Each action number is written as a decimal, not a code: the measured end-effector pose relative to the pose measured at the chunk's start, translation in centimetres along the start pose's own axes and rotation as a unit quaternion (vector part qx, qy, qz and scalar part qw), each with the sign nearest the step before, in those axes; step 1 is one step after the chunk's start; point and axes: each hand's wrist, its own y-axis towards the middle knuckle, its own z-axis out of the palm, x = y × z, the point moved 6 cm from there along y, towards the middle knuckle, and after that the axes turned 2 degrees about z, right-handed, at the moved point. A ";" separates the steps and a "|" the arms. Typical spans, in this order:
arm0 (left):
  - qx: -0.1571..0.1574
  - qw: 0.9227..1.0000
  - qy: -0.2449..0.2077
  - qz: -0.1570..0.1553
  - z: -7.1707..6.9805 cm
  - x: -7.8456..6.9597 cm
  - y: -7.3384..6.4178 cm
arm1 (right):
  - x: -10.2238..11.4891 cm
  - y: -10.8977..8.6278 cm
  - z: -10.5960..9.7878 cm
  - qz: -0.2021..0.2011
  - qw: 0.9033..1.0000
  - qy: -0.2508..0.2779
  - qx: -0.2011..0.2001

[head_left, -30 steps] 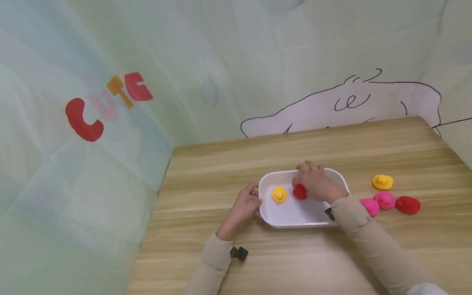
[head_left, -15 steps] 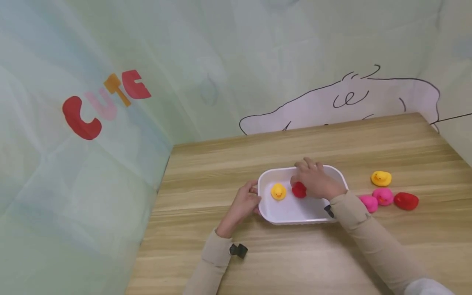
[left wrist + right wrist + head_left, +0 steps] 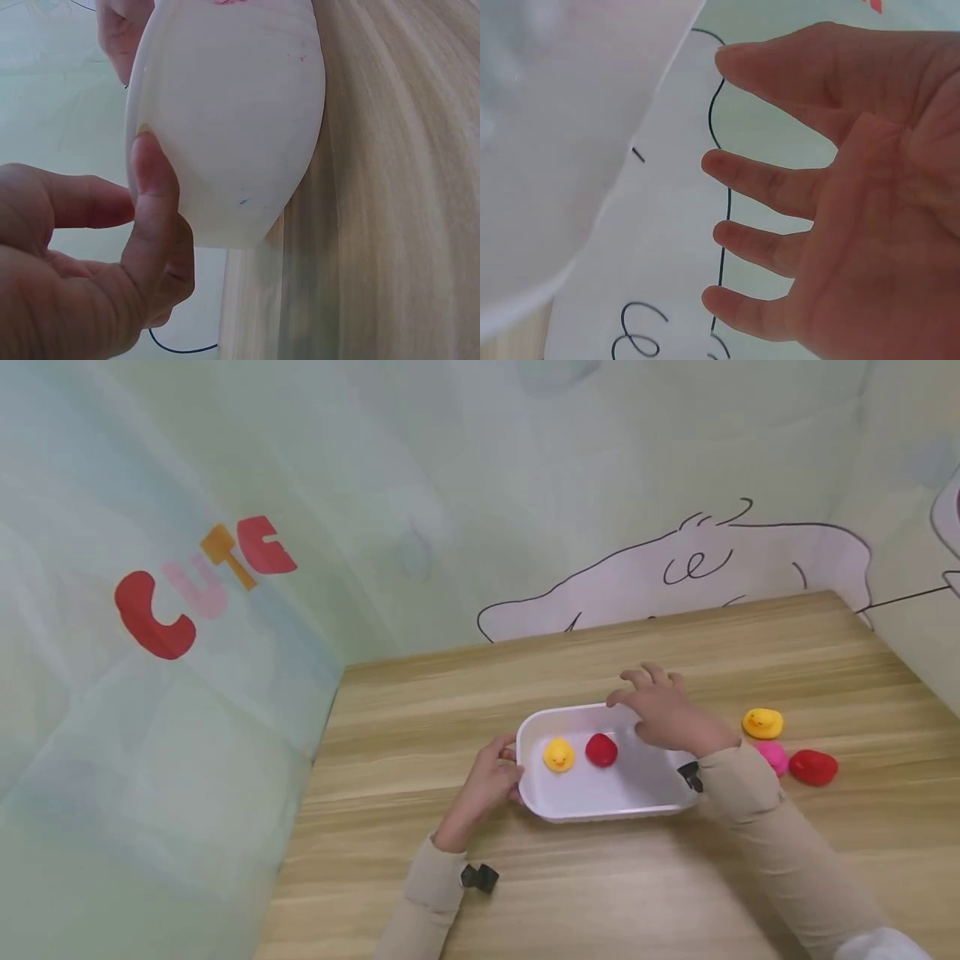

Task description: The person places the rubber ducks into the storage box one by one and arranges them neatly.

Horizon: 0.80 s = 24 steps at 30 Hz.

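A white tray [image 3: 592,795] stands on the table, holding a yellow toy duck [image 3: 558,756] and, to the right of it, a red toy duck [image 3: 602,750]. My left hand [image 3: 487,783] grips the tray's left end; in the left wrist view the thumb [image 3: 154,169] lies against the outer wall, with another finger at the rim. Over the tray's right part is my right hand [image 3: 667,714], fingers spread, holding nothing. The right wrist view shows its bare palm [image 3: 855,210] facing the camera, the pale tray blurred at left.
Right of the tray lie another yellow duck [image 3: 763,723], a pink duck [image 3: 772,758] partly behind the right sleeve [image 3: 750,789], and another red duck [image 3: 813,767]. A printed cloth [image 3: 420,493] hangs behind the wooden table [image 3: 435,693] and along its left side.
My right hand has let go of the red duck, leaving it in the tray, and has risen to the right with its fingers spreading. The left hand keeps its grip on the tray.
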 end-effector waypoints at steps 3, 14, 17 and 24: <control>0.002 1.000 -0.001 0.001 0.1 0.0 0.0 | -1.1 -0.5 -0.5 0.007 1.000 0.010 -0.008; 0.012 1.000 0.006 0.001 0.4 0.5 -0.1 | -6.9 -3.9 -2.0 0.025 0.998 0.035 -0.047; 0.014 1.000 0.002 0.002 0.5 0.5 -0.1 | -9.2 -4.9 -2.2 0.039 0.997 0.042 -0.049; 0.006 1.000 0.003 0.002 0.1 0.1 -0.2 | -13.2 -6.3 -2.7 0.097 0.994 0.053 -0.026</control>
